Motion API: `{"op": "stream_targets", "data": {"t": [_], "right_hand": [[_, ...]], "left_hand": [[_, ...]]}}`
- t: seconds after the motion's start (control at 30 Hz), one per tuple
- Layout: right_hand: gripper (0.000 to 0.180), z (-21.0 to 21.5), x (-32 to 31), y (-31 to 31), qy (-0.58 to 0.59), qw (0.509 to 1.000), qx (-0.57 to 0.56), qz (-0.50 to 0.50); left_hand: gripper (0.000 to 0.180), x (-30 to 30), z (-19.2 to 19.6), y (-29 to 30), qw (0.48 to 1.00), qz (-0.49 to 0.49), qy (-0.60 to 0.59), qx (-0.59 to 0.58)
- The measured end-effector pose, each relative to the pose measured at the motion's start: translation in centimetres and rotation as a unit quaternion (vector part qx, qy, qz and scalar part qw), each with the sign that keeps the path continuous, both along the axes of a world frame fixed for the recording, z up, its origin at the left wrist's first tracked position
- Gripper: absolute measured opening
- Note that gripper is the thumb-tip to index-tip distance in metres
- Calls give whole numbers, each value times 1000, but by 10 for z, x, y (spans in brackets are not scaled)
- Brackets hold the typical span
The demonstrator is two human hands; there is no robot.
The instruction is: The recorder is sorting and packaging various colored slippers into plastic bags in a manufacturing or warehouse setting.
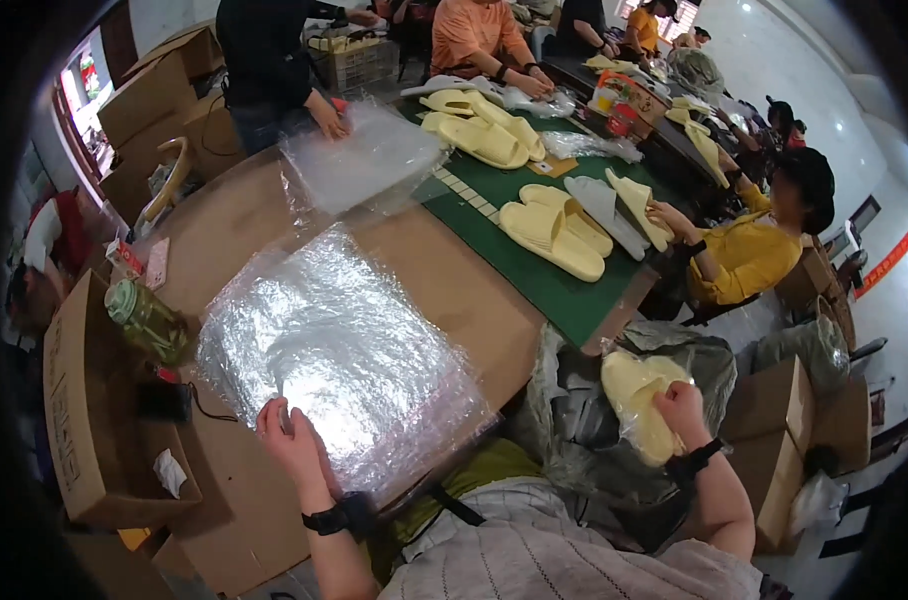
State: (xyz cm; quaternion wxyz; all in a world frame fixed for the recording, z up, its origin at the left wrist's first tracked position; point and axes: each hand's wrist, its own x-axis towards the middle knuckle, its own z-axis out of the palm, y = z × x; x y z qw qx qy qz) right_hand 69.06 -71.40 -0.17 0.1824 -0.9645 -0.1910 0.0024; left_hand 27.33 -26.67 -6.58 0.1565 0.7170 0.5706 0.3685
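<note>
My right hand [682, 412] is closed on a pale yellow slipper [634, 385] wrapped in a clear plastic bag, held over a large grey-green plastic sack [564, 400]. Wrinkles and shine in the wrapping blur whether one slipper or a pair is inside. At the near edge of a stack of clear plastic bags [349, 345], my left hand [292, 445] rests with its fingers partly spread, touching the film. Both my wrists wear dark bands. On the green mat [474, 240] lie several unwrapped yellow slippers [554, 235] and a grey slipper [606, 215].
Left of the bags stand a green-lidded bottle [149, 320] and an open cardboard box [104, 410]. Another stack of clear bags [359, 155] lies farther back. A co-worker in yellow [754, 255] handles a slipper across the mat. Cardboard boxes [774, 440] stand at my right.
</note>
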Motion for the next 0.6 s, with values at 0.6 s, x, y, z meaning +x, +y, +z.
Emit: {"op": "stream_targets", "data": {"t": [0.6], "right_hand": [[17,3,40,167,-124,969,106,185]], "left_hand": [[22,3,-8,2,1000,10,-4,29]]}}
